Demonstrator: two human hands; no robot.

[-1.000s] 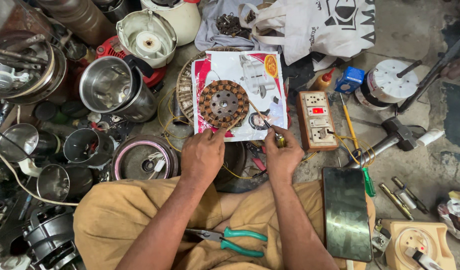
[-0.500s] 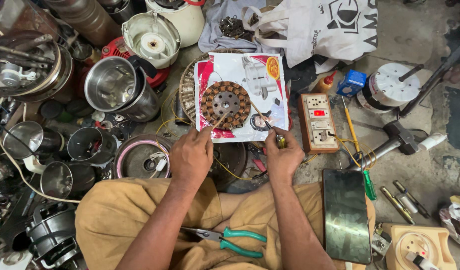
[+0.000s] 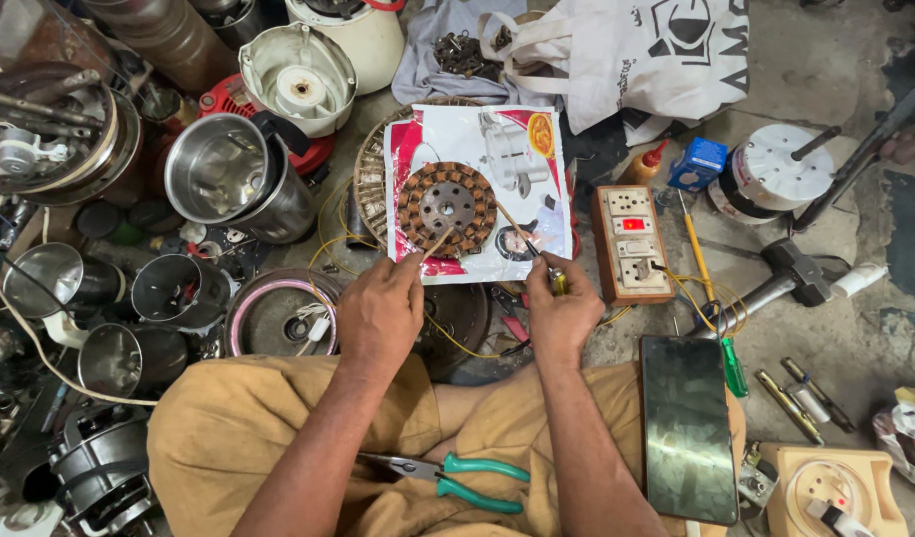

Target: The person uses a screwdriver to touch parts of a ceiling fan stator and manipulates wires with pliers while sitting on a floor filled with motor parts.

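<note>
The printed glossy sheet (image 3: 497,149) lies flat over a round wicker tray (image 3: 370,179) on the floor, ahead of the seated person's knees. On the sheet rests the wound stator (image 3: 446,208), a brown ring of copper coils around a grey hub with holes. It is judged heavy and rigid in its core, but the coil wire is fine and easily nicked; the sound hold is by the outer rim, not the windings. The left hand (image 3: 381,313) is closed, fingers pinched together on a thin pale stick (image 3: 436,242) whose tip touches the stator's lower edge. The right hand (image 3: 561,310) is clamped on a slim probe tool (image 3: 522,242), yellow at the grip, its shaft angled up toward the stator's right side. Green-handled pliers (image 3: 457,477) lie on the lap. A dark phone (image 3: 688,428) rests on the right knee. A switch board (image 3: 631,244) sits just beside the sheet.
</note>
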